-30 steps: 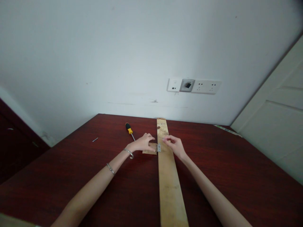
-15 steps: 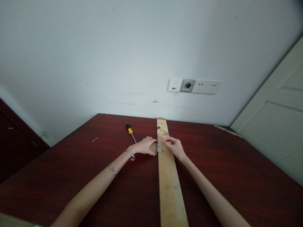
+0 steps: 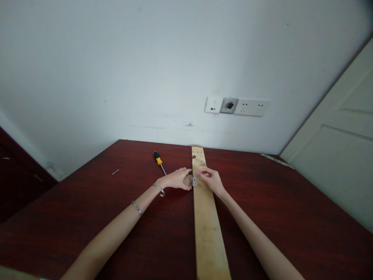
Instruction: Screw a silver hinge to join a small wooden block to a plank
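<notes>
A long wooden plank (image 3: 207, 225) runs from the near edge of view straight up the middle of a dark red table (image 3: 140, 241). Two silver bangles (image 3: 137, 209) circle the left forearm. Beyond them, the left hand (image 3: 176, 179) makes a wide curve, thumb and fingers parted around a small wooden block (image 3: 187, 181) and holding it against the plank's left side. A small metal hinge (image 3: 194, 181) sits where block and plank meet, one leaf lying on the plank. Just right of it, the right hand (image 3: 211, 179) hangs over the plank with thumb and fingertips pinched together; whether they grip something is too small to tell. Farther left lies a thin metal rod (image 3: 115, 171). A yellow and black screwdriver (image 3: 158, 158) lies beyond the left hand, its shaft pointing toward it. Past the table stands a white wall (image 3: 145, 58) with a row of sockets (image 3: 250, 107).
</notes>
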Tool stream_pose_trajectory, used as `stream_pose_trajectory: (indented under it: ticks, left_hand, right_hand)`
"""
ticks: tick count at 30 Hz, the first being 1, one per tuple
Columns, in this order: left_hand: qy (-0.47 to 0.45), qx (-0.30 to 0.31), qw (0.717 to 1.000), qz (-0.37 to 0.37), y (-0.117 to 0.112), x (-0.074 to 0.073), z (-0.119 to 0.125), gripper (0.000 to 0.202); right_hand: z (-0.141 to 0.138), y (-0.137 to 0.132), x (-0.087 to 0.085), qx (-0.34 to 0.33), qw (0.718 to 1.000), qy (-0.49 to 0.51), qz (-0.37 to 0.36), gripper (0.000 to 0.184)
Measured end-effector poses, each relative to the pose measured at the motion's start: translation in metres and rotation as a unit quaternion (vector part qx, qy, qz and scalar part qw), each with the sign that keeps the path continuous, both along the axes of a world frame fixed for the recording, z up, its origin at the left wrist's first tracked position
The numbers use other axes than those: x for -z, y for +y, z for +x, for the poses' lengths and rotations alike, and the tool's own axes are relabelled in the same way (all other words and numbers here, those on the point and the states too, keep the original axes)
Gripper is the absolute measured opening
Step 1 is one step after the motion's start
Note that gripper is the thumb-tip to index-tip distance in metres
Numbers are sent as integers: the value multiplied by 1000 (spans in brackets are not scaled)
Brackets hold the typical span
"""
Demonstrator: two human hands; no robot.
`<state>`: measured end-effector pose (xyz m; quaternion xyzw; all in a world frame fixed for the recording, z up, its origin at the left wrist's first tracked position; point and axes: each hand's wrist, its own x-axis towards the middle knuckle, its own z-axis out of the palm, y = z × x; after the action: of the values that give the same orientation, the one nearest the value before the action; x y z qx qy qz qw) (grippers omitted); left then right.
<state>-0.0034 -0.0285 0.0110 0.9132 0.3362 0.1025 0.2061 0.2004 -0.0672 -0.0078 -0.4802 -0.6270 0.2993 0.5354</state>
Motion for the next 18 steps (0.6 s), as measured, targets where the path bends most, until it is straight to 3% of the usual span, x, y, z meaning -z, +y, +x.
stream_pose_trajectory:
  ticks: [18]
  left_hand:
    - [-29,-9,1000,-3,0,-3,0,101]
  right_hand:
    - [-12,9,10,-36,994,-103,26,17]
